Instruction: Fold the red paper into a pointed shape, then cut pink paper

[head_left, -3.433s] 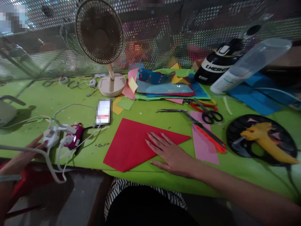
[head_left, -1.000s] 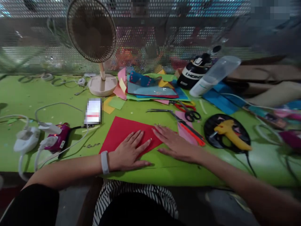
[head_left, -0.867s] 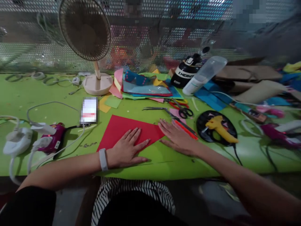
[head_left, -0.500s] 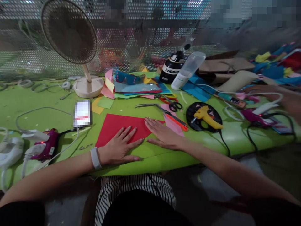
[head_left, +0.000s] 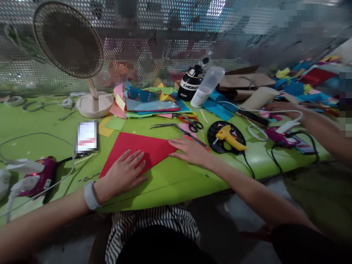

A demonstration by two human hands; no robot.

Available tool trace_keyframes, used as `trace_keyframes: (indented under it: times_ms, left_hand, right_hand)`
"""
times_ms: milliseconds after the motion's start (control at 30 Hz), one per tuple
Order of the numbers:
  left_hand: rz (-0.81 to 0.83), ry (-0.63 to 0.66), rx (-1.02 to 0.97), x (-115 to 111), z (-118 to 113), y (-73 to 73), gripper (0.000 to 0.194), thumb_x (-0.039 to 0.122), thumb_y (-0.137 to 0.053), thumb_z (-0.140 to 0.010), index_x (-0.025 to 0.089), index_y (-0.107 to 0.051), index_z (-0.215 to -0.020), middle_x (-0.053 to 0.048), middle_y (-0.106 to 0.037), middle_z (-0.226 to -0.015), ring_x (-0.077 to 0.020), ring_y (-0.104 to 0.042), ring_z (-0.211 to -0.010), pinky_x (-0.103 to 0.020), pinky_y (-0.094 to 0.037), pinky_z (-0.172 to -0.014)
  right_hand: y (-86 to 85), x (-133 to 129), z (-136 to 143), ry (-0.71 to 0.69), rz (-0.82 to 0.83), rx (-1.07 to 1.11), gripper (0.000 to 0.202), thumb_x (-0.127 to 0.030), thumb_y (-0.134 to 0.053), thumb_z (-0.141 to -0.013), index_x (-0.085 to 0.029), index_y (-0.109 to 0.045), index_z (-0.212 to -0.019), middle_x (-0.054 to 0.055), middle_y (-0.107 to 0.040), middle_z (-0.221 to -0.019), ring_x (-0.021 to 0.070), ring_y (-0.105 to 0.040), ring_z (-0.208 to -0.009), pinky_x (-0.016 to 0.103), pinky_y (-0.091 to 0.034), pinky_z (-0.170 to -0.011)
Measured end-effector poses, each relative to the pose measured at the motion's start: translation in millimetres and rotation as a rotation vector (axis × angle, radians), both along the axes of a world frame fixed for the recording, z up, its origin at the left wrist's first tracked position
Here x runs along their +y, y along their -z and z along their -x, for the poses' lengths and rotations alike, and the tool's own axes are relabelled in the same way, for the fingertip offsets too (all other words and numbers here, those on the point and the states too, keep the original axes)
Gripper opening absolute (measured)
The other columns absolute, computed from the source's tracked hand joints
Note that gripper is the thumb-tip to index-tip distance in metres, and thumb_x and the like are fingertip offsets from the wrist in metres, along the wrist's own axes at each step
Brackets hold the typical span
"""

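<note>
A red sheet of paper (head_left: 148, 145) folded to a pointed shape lies on the green table. My left hand (head_left: 123, 176), with a pale band at the wrist, rests flat over its lower left part, fingers spread. At the paper's right-hand point, the fingertips of my right hand (head_left: 191, 151) touch the sheet, fingers stretched out and thumb apart; part of that corner is hidden beneath them. Just behind the right hand are tweezers (head_left: 163, 125), black-handled scissors (head_left: 195, 126) and a pink paper piece (head_left: 187, 129).
A yellow glue gun (head_left: 231, 139) lies on a black round holder at right. Behind stand a black bottle (head_left: 189, 86), a clear bottle (head_left: 209, 86) and a fan (head_left: 95, 104). Left are a phone (head_left: 87, 136) and power strip (head_left: 41, 178). Another person's arm (head_left: 316, 123) reaches in at right.
The view has shifted, so most things sit further left. My left hand has slid toward the paper's lower left; my right hand has drawn back to its right point.
</note>
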State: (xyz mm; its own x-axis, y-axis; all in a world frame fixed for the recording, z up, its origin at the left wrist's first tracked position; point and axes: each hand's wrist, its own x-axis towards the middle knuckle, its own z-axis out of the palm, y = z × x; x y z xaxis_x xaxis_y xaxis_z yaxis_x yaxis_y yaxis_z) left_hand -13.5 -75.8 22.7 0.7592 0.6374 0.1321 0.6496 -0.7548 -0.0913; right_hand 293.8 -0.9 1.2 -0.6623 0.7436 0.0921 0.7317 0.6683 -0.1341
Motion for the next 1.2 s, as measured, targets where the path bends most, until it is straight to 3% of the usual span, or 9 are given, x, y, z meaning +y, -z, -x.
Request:
trace_keyframes:
  times_ms: [100, 200, 333, 567, 700, 833, 967, 1033, 1200]
  left_hand:
    - [-0.008, -0.066, 0.111, 1, -12, -2.7, 0.037, 0.027, -0.049, -0.098, 0.008, -0.055, -0.129, -0.02, -0.059, -0.131, -0.0308, -0.06, -0.118, -0.043, -0.054, -0.091]
    - [-0.031, -0.068, 0.173, -2, -16, -1.1, 0.038, 0.011, -0.047, -0.094, 0.008, -0.051, -0.131, -0.019, -0.059, -0.131, -0.0305, -0.06, -0.118, -0.041, -0.056, -0.086]
    - [-0.102, -0.062, 0.145, -7, -14, 6.0, 0.039, 0.008, -0.048, -0.093, 0.008, -0.049, -0.132, -0.022, -0.06, -0.13, -0.0315, -0.06, -0.119, -0.05, -0.049, -0.1]
    - [-0.182, -0.028, 0.143, -5, -8, 5.0, 0.049, 0.004, -0.045, -0.091, 0.005, -0.042, -0.14, -0.023, -0.061, -0.13, -0.0302, -0.063, -0.115, -0.041, -0.056, -0.09]
    - [-0.216, 0.027, 0.082, -3, -8, 1.7, 0.046, 0.003, -0.042, -0.091, 0.002, -0.043, -0.138, -0.021, -0.057, -0.135, -0.0284, -0.06, -0.12, -0.042, -0.054, -0.096]
    - [-0.255, 0.088, 0.01, -6, -7, -7.8, 0.042, 0.004, -0.044, -0.092, 0.003, -0.047, -0.134, -0.02, -0.062, -0.13, -0.027, -0.063, -0.116, -0.043, -0.054, -0.095]
    - [-0.253, 0.091, -0.106, -2, 7, -31.7, 0.032, 0.004, -0.043, -0.092, 0.005, -0.056, -0.121, -0.019, -0.071, -0.109, -0.023, -0.07, -0.098, -0.035, -0.058, -0.082]
    - [-0.132, 0.025, -0.161, 6, 18, -46.0, 0.027, 0.008, -0.043, -0.093, 0.009, -0.06, -0.114, -0.011, -0.074, -0.092, -0.0173, -0.07, -0.077, -0.027, -0.057, -0.068]
    - [0.286, -0.263, -0.736, 35, 34, -68.0, 0.025, 0.034, -0.048, -0.096, 0.017, -0.065, -0.101, -0.004, -0.071, -0.083, -0.0111, -0.062, -0.065, -0.019, -0.049, -0.056]
  right_hand:
    - [-4.8, 4, -5, -0.085, -0.078, -0.023, 0.051, -0.045, -0.04, -0.099, -0.011, -0.059, -0.133, 0.016, -0.064, -0.128, 0.0275, -0.06, -0.115, 0.046, -0.048, -0.1]
    - [-7.7, 4, -6, -0.204, -0.169, -0.117, 0.045, -0.034, -0.038, -0.1, -0.01, -0.06, -0.131, 0.017, -0.066, -0.123, 0.0281, -0.063, -0.107, 0.048, -0.049, -0.095]
    - [-11.8, 1, -9, -0.33, -0.263, -0.23, 0.044, -0.022, -0.042, -0.095, -0.01, -0.056, -0.135, 0.018, -0.067, -0.121, 0.0278, -0.064, -0.101, 0.048, -0.049, -0.09]
    - [-14.7, 3, -9, -0.453, -0.429, -0.147, 0.036, -0.02, -0.057, -0.088, -0.007, -0.065, -0.121, 0.019, -0.069, -0.115, 0.0276, -0.067, -0.095, 0.047, -0.05, -0.087]
    - [-6.1, -3, 3, -0.42, -0.489, -0.007, 0.033, -0.017, -0.054, -0.092, -0.01, -0.065, -0.122, 0.017, -0.066, -0.124, 0.0276, -0.064, -0.109, 0.05, -0.048, -0.095]
    - [-7.5, -14, 6, -0.41, -0.527, 0.115, 0.034, -0.004, -0.051, -0.09, -0.016, -0.067, -0.119, 0.011, -0.073, -0.111, 0.0217, -0.067, -0.103, 0.047, -0.049, -0.098]
    - [-40.4, -23, -9, -0.349, -0.588, 0.223, 0.029, -0.009, -0.058, -0.09, -0.019, -0.068, -0.115, 0.007, -0.076, -0.103, 0.0201, -0.07, -0.094, 0.044, -0.053, -0.094]
    - [-63.4, -23, -19, -0.296, -0.599, 0.318, 0.027, -0.013, -0.061, -0.089, -0.024, -0.069, -0.113, 0.004, -0.077, -0.097, 0.0189, -0.072, -0.088, 0.042, -0.055, -0.093]
    - [-93.1, -8, -26, 0.142, -0.651, 0.927, 0.03, -0.02, -0.053, -0.096, -0.029, -0.061, -0.124, 0.004, -0.072, -0.109, 0.0186, -0.07, -0.095, 0.04, -0.057, -0.088]
